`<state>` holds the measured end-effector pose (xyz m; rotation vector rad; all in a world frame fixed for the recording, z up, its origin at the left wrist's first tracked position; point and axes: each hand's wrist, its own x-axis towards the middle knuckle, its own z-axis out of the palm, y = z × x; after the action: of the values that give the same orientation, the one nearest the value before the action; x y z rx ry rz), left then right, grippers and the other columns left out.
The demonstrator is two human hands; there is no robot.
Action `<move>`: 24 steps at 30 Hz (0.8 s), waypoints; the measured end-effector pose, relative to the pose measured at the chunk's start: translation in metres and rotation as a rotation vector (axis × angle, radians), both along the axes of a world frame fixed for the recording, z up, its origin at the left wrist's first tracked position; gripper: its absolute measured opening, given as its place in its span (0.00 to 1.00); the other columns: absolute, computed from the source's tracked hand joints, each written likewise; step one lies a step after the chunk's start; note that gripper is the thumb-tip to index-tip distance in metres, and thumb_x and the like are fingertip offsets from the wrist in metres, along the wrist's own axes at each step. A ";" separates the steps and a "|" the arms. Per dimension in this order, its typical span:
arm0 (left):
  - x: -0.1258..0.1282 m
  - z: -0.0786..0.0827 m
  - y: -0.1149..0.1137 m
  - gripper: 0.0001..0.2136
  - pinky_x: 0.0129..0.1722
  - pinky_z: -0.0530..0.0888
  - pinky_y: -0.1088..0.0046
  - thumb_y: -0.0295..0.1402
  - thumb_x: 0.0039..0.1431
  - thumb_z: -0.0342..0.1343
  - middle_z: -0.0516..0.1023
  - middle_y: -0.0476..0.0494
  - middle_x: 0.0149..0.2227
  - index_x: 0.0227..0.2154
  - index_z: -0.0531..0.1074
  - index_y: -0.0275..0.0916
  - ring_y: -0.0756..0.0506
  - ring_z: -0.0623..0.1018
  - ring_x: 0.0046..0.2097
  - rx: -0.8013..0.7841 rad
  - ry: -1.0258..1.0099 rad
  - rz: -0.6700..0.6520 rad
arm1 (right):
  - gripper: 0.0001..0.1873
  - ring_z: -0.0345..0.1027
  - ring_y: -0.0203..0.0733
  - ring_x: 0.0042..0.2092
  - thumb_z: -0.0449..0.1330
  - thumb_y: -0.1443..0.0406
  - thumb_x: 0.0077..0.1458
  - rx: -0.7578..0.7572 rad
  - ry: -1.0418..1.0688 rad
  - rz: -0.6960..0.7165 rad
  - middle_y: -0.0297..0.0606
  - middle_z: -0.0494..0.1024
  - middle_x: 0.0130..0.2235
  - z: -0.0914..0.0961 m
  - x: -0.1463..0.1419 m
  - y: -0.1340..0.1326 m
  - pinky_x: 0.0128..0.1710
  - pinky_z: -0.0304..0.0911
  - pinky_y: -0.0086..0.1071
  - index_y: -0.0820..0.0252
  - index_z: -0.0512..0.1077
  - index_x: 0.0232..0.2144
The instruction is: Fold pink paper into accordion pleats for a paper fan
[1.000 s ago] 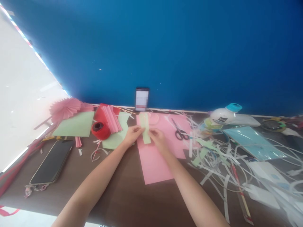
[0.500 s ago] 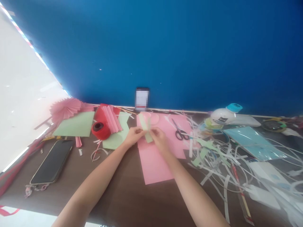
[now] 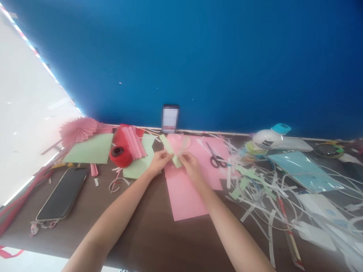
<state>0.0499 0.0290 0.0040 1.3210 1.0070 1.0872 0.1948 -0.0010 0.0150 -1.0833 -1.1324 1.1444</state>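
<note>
Both hands meet over the pink paper sheets (image 3: 187, 196) in the middle of the table. Between them is a narrow light green paper strip (image 3: 166, 144), tilted with its top to the left. My left hand (image 3: 159, 161) pinches the strip from the left side, fingers closed. From the right, my right hand (image 3: 189, 161) pinches it close to the left fingertips. A second pale green end (image 3: 185, 143) sticks up to the right, perhaps part of the same strip. Pink paper circles (image 3: 176, 139) lie just behind. Black-handled scissors (image 3: 217, 160) rest to the right of my right hand.
At left lie a phone (image 3: 64, 194), a red ribbon roll (image 3: 121, 156), green paper (image 3: 89, 150) and a pleated pink fan (image 3: 79, 130). Tangled paper strips (image 3: 255, 185), a white glue bottle (image 3: 266, 139) and a blue packet (image 3: 306, 172) crowd the right. A blue panel (image 3: 198, 68) rises behind.
The green strip has tilted, its top swinging left, and its second end has spread out to the right. Both hands stay in nearly the same place, still pinching.
</note>
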 end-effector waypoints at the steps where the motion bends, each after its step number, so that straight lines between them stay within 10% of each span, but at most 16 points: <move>1: 0.000 0.000 0.000 0.14 0.27 0.67 0.75 0.43 0.46 0.56 0.71 0.49 0.22 0.21 0.68 0.34 0.50 0.71 0.25 -0.003 -0.007 0.005 | 0.12 0.68 0.40 0.34 0.60 0.55 0.44 -0.007 0.002 0.000 0.35 0.74 0.31 0.000 0.000 0.000 0.35 0.64 0.34 0.57 0.69 0.28; 24: 0.000 0.006 -0.003 0.13 0.34 0.70 0.72 0.39 0.45 0.59 0.76 0.43 0.28 0.29 0.72 0.33 0.47 0.75 0.30 -0.033 -0.075 -0.096 | 0.14 0.68 0.39 0.32 0.61 0.55 0.42 -0.053 -0.016 -0.019 0.37 0.75 0.31 0.008 -0.001 -0.006 0.32 0.64 0.34 0.59 0.71 0.29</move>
<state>0.0503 0.0265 0.0095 1.2802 0.8936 1.0357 0.1938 -0.0071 0.0228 -1.1435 -1.1075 1.1580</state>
